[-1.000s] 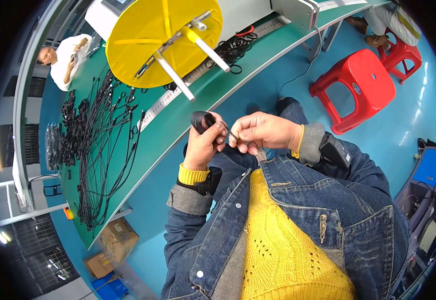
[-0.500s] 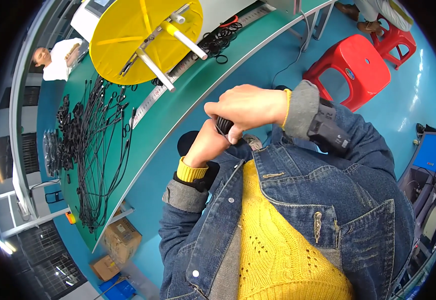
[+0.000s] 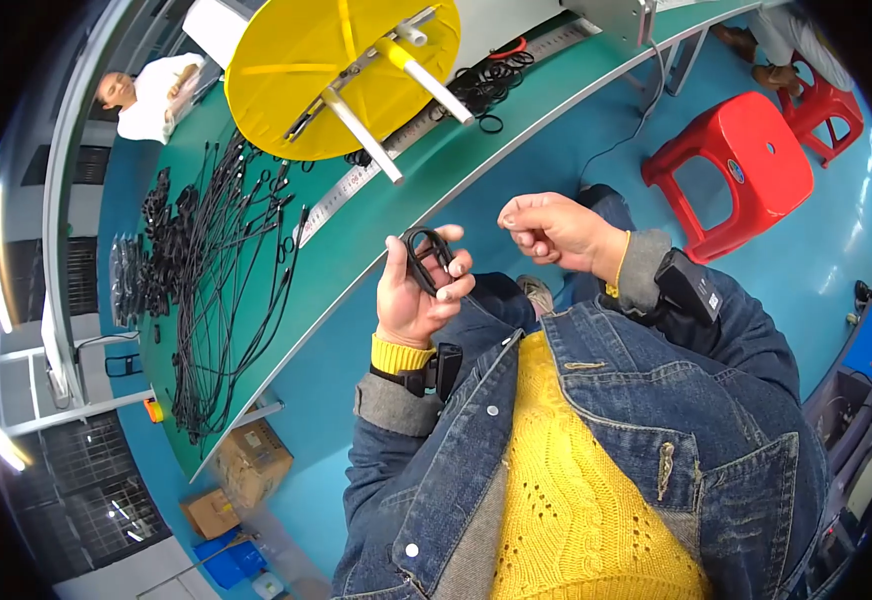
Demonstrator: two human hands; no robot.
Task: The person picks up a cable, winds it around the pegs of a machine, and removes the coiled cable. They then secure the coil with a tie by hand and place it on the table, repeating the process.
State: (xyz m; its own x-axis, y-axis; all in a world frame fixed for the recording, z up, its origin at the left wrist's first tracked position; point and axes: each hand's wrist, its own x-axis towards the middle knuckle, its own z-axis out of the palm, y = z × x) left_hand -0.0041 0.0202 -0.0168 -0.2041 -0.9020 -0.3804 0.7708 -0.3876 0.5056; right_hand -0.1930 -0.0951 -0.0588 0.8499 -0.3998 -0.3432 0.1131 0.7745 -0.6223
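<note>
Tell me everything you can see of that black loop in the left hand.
The black loop looks like plastic-coated cable, wound into a narrow oval, its open middle partly facing the camera. It sits tilted in the left hand, touched by the curled fingers. The right hand is apart from it. Its ends are unclear.

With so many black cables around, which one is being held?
The small coiled cable in the left hand: it is looped and up in the air, while the long loose cables lie spread on the green table.
</note>
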